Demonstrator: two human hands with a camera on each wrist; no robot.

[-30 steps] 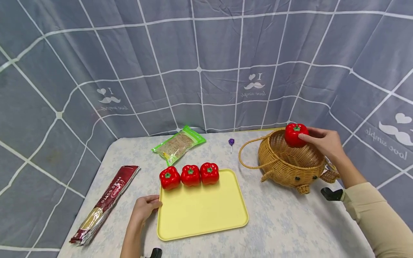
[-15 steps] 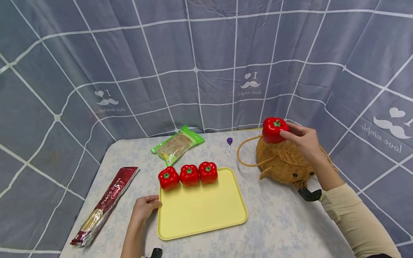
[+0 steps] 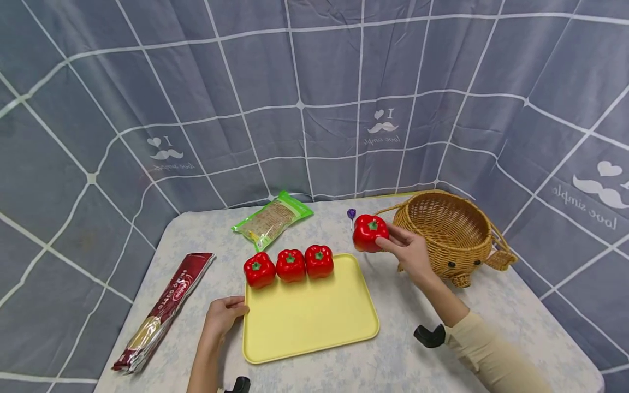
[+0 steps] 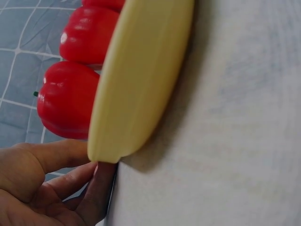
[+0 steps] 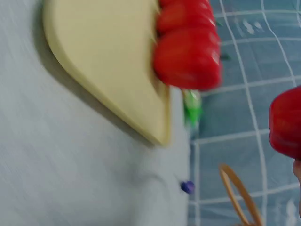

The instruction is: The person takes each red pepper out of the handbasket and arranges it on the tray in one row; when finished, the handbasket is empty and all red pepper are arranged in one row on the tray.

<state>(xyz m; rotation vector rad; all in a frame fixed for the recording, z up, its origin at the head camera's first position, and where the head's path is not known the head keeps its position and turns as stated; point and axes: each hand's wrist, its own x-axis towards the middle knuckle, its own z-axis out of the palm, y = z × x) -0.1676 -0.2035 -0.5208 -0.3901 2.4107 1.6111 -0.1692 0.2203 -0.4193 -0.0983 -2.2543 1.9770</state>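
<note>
My right hand [image 3: 409, 252] grips a red bell pepper [image 3: 371, 233] by its right side, thumb in front, held in the air between the yellow tray [image 3: 314, 322] and the wicker basket [image 3: 442, 240]. In the right wrist view this bell pepper [image 5: 287, 123] shows at the right edge. Three more red bell peppers [image 3: 291, 266] stand in a row along the tray's far edge. At the tray's left edge my left hand [image 3: 222, 316] pinches the rim. The left wrist view shows thumb and fingers [image 4: 70, 154] on the tray's corner.
A green-edged bag of grain-like food [image 3: 273, 220] lies behind the tray. To the left is a long dark-red packet [image 3: 164, 311]. A small purple lollipop-like item [image 3: 351, 213] lies behind the held pepper. A grid-patterned curtain [image 3: 265, 109] surrounds the table.
My right hand has carried the bell pepper from over the basket leftward and down, toward the tray. My left hand stays at the tray's edge.
</note>
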